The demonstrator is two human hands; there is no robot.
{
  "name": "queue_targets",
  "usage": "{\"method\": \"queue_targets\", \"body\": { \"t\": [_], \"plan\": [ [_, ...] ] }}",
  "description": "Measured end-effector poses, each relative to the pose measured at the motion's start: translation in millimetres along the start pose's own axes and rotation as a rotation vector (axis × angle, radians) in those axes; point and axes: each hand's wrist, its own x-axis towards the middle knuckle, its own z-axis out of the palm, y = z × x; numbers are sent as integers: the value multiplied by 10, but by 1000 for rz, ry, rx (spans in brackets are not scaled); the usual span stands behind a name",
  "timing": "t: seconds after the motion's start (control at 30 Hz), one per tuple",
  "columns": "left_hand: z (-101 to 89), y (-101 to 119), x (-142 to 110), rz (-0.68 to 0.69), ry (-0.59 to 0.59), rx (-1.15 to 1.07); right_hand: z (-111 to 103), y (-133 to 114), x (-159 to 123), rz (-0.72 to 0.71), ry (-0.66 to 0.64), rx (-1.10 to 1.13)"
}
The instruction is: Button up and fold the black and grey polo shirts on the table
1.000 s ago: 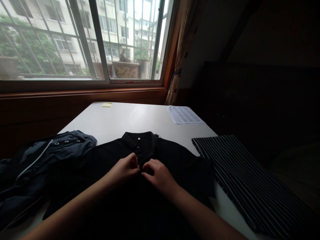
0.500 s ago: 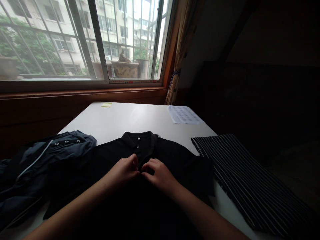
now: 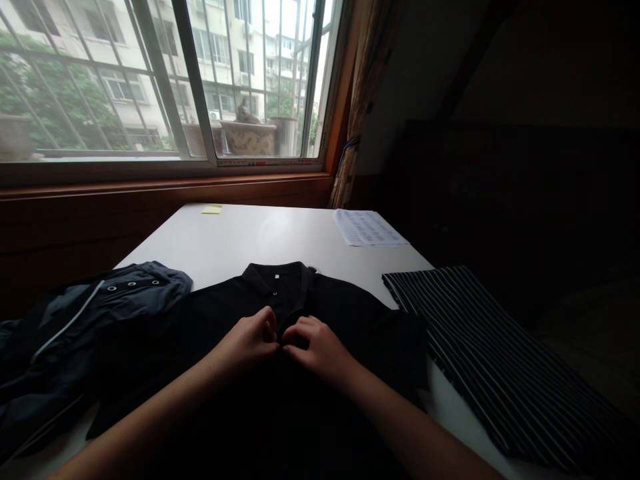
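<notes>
A black polo shirt (image 3: pixel 345 307) lies spread face up on the white table, its collar toward the window and a small button showing below the collar. My left hand (image 3: pixel 255 337) pinches the shirt's front placket with thumb and fingers. Close on the other side, my right hand (image 3: pixel 315 343) grips the placket edge too, fingers curled and fingertips nearly meeting the left ones. Whatever button sits between the fingertips is too dark and small to make out. The lower part of the shirt is lost in shadow.
To the left lies a crumpled dark blue-grey garment (image 3: pixel 135 290) with eyelets. A folded striped cloth (image 3: pixel 480 333) rests at the right. Printed sheets (image 3: pixel 370 228) and a yellow sticky note (image 3: pixel 212 209) lie on the far part of the white table (image 3: pixel 270 233), below a barred window (image 3: pixel 215 162).
</notes>
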Motion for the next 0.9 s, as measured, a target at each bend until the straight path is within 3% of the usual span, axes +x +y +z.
{"method": "queue_targets", "body": {
  "t": [0.6, 0.9],
  "plan": [
    [-46, -55, -3, 46, -39, 99, -11, 45, 0, -27, -24, 4],
    [-18, -32, -9, 19, -56, 32, 15, 84, 8, -40, -26, -1]
  ]
}}
